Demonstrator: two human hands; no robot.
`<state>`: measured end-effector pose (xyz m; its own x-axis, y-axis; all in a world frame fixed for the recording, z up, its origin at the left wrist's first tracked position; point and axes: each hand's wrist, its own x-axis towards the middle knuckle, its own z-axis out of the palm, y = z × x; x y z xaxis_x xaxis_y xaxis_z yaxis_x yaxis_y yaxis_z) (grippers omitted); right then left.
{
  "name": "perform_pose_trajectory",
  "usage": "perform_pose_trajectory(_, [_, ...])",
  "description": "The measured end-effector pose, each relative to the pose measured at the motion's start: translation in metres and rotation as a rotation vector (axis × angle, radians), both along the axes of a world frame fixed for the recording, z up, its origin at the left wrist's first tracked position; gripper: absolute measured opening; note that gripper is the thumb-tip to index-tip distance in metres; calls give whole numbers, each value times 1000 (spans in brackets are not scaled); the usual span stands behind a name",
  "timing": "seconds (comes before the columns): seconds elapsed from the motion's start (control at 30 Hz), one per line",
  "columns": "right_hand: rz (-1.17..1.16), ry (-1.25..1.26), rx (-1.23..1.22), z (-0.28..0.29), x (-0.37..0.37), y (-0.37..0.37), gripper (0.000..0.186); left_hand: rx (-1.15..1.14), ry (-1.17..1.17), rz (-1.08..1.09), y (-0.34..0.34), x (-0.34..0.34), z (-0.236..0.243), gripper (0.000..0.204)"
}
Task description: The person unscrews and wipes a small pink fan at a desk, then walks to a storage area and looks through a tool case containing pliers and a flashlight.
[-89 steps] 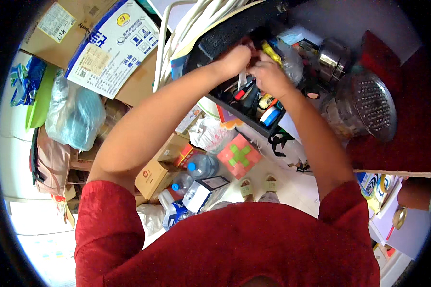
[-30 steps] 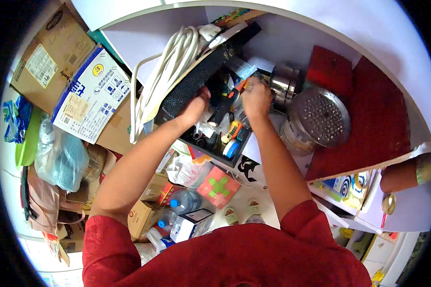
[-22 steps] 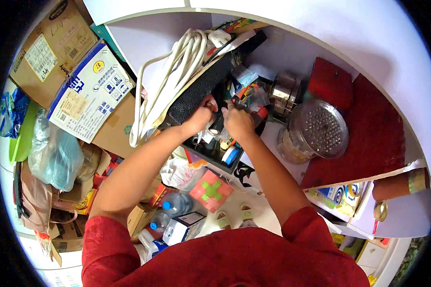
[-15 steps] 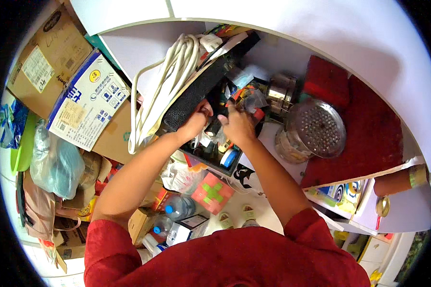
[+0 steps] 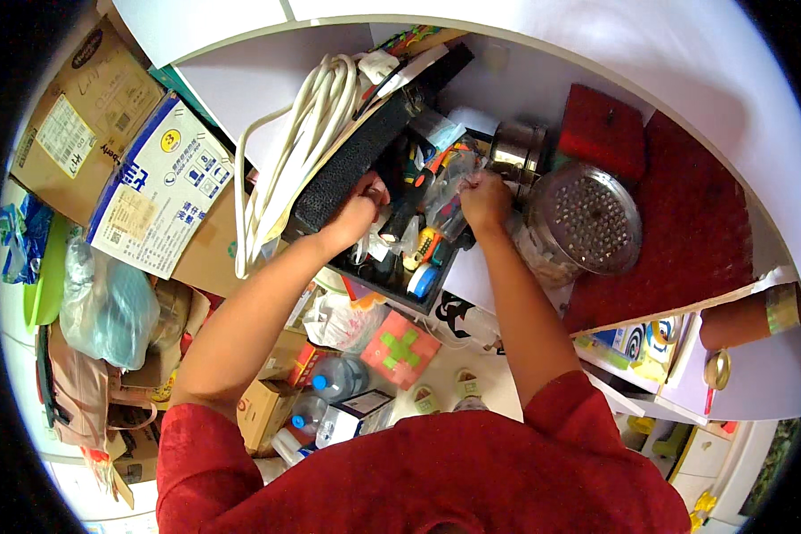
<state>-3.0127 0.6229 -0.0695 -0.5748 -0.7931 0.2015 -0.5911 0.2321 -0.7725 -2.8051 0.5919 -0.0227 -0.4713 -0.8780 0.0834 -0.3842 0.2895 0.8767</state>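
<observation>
A black box [image 5: 390, 301] full of small tools and odds and ends lies inside the white cabinet. My right hand [image 5: 487, 203] is at the box's right side, closed on a clear plastic bag [image 5: 447, 198] with small dark and coloured things in it. At the box's left side is my left hand [image 5: 361, 212], its fingers curled in beside the black foam-like lid [image 5: 334, 191]; what they hold, if anything, is hidden. Near the box's front corner lie a blue-and-white tape roll [image 5: 424, 280] and a yellow-orange tool [image 5: 427, 244].
A coiled white cable [image 5: 320, 120] hangs over the lid's left. To the right stand a perforated metal lid [image 5: 587, 218], a shiny metal canister [image 5: 518, 147] and a dark red board [image 5: 694, 222]. Cardboard boxes [image 5: 165, 191] are stacked left; plastic bottles [image 5: 340, 377] stand below.
My right hand has moved right, from over the box's middle to its right side, drawing the clear bag with it. My left hand stays at the left side.
</observation>
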Motion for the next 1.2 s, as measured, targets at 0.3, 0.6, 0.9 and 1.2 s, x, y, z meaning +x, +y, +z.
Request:
perform_pose_trajectory(0.3, [469, 253, -410, 21, 92, 24, 17, -23, -11, 83, -8, 11, -18, 3])
perform_pose_trajectory(0.6, [342, 144, -413, -18, 67, 57, 64, 37, -76, 138, -2, 6, -12, 5])
perform_pose_trajectory(0.9, [367, 134, -138, -7, 66, 89, 67, -12, -100, 72, -4, 11, -16, 3])
perform_pose_trajectory(1.2, [295, -135, -398, -29, 44, 70, 34, 61, -25, 99, -3, 12, -21, 4])
